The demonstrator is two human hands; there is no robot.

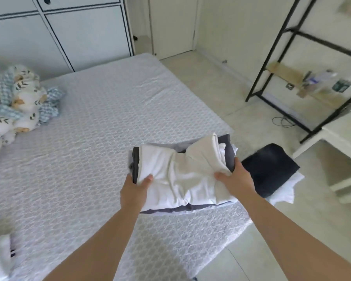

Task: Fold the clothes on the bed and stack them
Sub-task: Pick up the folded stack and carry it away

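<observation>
The bed (pixel 93 122) fills the left and middle, with a cupboard (pixel 55 31) behind its far end and a door (pixel 172 25) to the cupboard's right. A bundled quilt (pixel 14 104) sits at the bed's left edge. Near the bed's right edge both hands grip a stack of clothes (pixel 182 173), the left hand (pixel 135 189) at its left end, the right hand (pixel 236 179) at its right. Just right of the stack lies a second pile (pixel 272 169). A shelf rack (pixel 312 67) stands on the floor to the right, with a table (pixel 340 138) in front of it.
</observation>
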